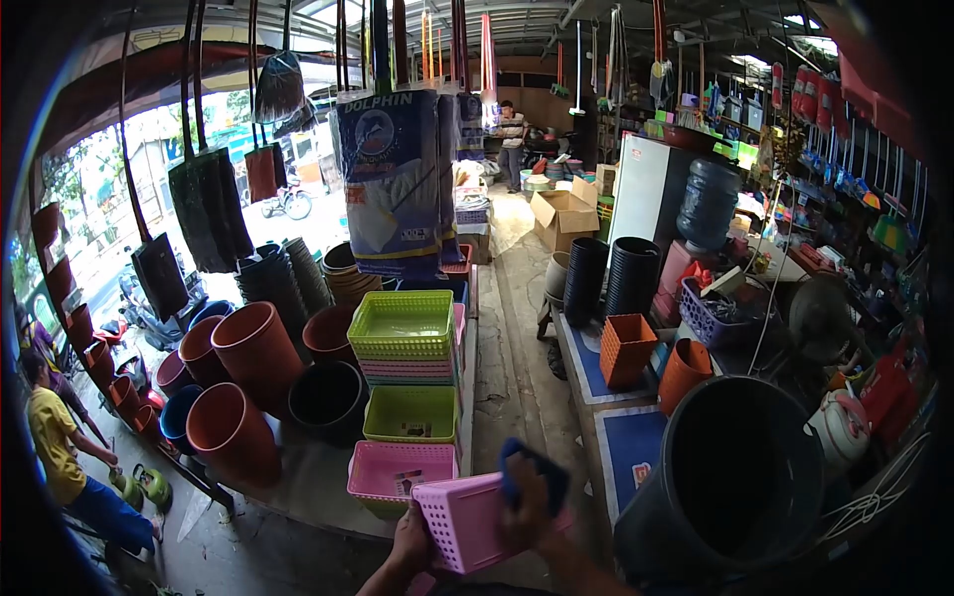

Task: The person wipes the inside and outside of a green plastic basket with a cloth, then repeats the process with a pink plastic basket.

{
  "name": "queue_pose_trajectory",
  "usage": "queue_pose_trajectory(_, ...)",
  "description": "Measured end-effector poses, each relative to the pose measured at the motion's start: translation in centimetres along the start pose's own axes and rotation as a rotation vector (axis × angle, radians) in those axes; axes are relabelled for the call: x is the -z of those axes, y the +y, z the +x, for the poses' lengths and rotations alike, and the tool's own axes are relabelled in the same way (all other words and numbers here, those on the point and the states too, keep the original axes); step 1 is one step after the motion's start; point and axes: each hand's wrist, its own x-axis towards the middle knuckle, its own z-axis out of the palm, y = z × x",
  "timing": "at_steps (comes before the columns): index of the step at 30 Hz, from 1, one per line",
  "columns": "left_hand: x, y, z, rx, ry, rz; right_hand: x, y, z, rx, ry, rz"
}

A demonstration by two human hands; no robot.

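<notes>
Left hand: down at the bottom center of the frame, the left hand (pixel 409 544) is wrapped around the left edge of a pink basket (pixel 459 519), fingers closed on it

Right hand: the right hand (pixel 530 517) sits on the basket's right side, pressing a blue cloth (pixel 532 472) against the rim, so it's gripping the cloth with the basket under it

Pink basket: perforated plastic, tilted on its side, held up between both hands just in front of the low display bench (pixel 308 467), bottom center

Right next to it: another pink basket (pixel 397 469) sits flat on the bench just above and left of the held one, with a label inside

Behind that: a green basket (pixel 410 412), then a stack of pink ones topped by a bigger green basket (pixel 401 323), all running up the middle of the frame

Left side: a bunch of terracotta colored pots (pixel 234 427) lying tilted, plus a black pot (pixel 328 397) beside them

Lower right: a big black bucket (pixel 740 477), close to the right hand but not touching

Middle right: an orange square basket (pixel 626 348) and tall stacks of black pots (pixel 611 278) on the blue mat

Hanging up top: a blue bag marked DOLPHIN (pixel 390 179), center top

Other people: a person in a yellow shirt (pixel 55 437) at the far left edge, another standing way back in the shop (pixel 512 139)
</notes>
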Motion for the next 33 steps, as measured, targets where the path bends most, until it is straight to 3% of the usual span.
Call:
queue_pose_trajectory(3,-0.1,-1.9,1.6,0.005,0.02,-0.184,1.6,-7.2,-0.2,0.175,-0.204,0.383)
queue_pose_trajectory(6,1.5,-2.6,2.4,-0.195,0.01,0.026,2.0,-8.7,-1.0,0.431,-0.494,0.145)
queue_pose_trajectory(8,1.9,-1.9,2.7,-0.21,-0.013,0.003,1.9,-7.2,-1.3,0.434,-0.458,0.158)
queue_pose_trajectory(10,1.2,0.1,2.4,-0.039,0.161,-0.228,1.9,-5.1,-1.4,0.446,-0.432,0.173)
queue_pose_trajectory(12,2.1,1.0,2.0,-0.088,0.094,-0.308,1.9,-2.7,-1.2,0.198,-0.393,0.128)
queue_pose_trajectory(13,2.0,2.0,1.4,-0.104,0.09,-0.332,1.6,-1.6,-1.3,0.204,-0.405,0.13)
queue_pose_trajectory(15,2.0,3.7,0.1,-0.127,0.11,-0.327,0.7,0.1,-1.6,-0.045,-0.144,0.048)
queue_pose_trajectory(16,2.4,4.0,-0.4,-0.151,0.12,-0.312,0.1,1.1,-1.8,-0.039,-0.158,0.051)
queue_pose_trajectory(18,4.1,2.9,-0.5,-0.196,0.146,-0.316,-1.1,2.5,-2.0,-0.89,-0.229,0.537)
queue_pose_trajectory(19,4.6,3.2,-0.6,-0.241,0.161,-0.315,-1.7,2.4,-2.4,-0.874,-0.245,0.538)
queue_pose_trajectory(21,4.0,4.4,-2.2,-0.308,0.22,-0.301,-2.8,1.9,-2.8,-0.728,-0.007,0.776)
queue_pose_trajectory(22,3.9,5.1,-2.9,-0.353,0.264,-0.276,-3.0,-0.6,-2.0,-0.58,0.165,0.851)
queue_pose_trajectory(23,4.6,4.8,-3.1,-0.364,0.277,-0.286,-2.4,-3.6,-1.1,-0.569,0.147,0.854)
queue_pose_trajectory(25,6.0,3.9,-3.7,-0.423,0.197,-0.128,-0.9,-9.2,0.4,0.096,0.225,0.419)
queue_pose_trajectory(26,4.9,4.9,-4.2,-0.459,0.223,-0.023,-0.8,-10.8,0.6,0.103,0.219,0.421)
queue_pose_trajectory(28,3.6,5.6,-5.0,-0.446,0.207,-0.059,-1.2,-13.5,0.7,0.468,-0.138,0.245)
queue_pose_trajectory(29,3.3,5.8,-4.9,-0.431,0.182,-0.088,-1.9,-15.2,0.6,0.423,-0.326,0.186)
queue_pose_trajectory(31,4.3,5.1,-4.8,-0.472,0.168,-0.136,-3.6,-16.7,0.1,0.416,-0.354,0.053)
queue_pose_trajectory(33,6.4,6.0,-5.0,-0.352,-0.038,0.02,-4.6,-17.2,0.5,0.395,-0.325,0.072)
